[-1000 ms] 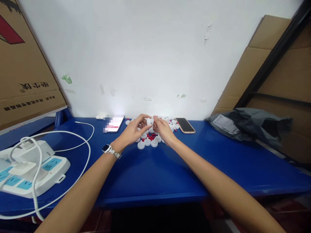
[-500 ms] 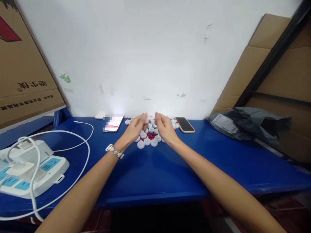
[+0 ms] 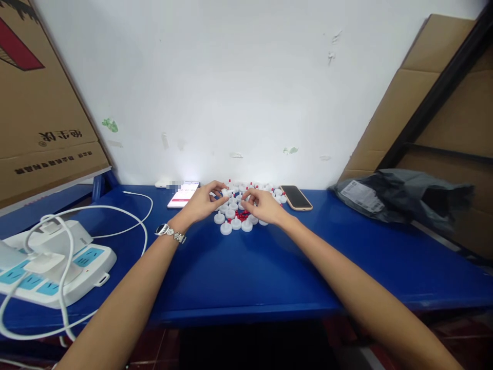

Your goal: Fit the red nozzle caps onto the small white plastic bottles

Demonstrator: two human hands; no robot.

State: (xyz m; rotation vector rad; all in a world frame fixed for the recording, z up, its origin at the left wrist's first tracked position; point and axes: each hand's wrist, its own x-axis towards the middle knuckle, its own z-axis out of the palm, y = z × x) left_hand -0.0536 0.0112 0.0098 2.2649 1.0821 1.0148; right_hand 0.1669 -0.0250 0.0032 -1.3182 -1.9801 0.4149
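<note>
My left hand [image 3: 208,200] is at the left side of a cluster of white plastic nozzle caps. Its thumb and fingers are closed around a white cap [image 3: 226,192]. On the right of the cluster, my right hand [image 3: 265,205] has its thumb and index finger curled close together in a pinch. Whatever may be between those fingertips is too small to make out. Between the hands lie several round white caps [image 3: 236,224], some with red tips. A small heap of loose red tips [image 3: 242,215] lies among them.
A lit phone [image 3: 184,195] lies left of the caps, a dark-screened phone [image 3: 296,198] right of them. A white power strip [image 3: 87,277] with looping cables takes up the left of the blue table [image 3: 246,277]. A grey plastic bag [image 3: 404,198] sits at the right.
My hands were together over the caps on a white piece. They have since moved apart and lower, the left keeping a cap, the right down at the pile. The view has shifted slightly.
</note>
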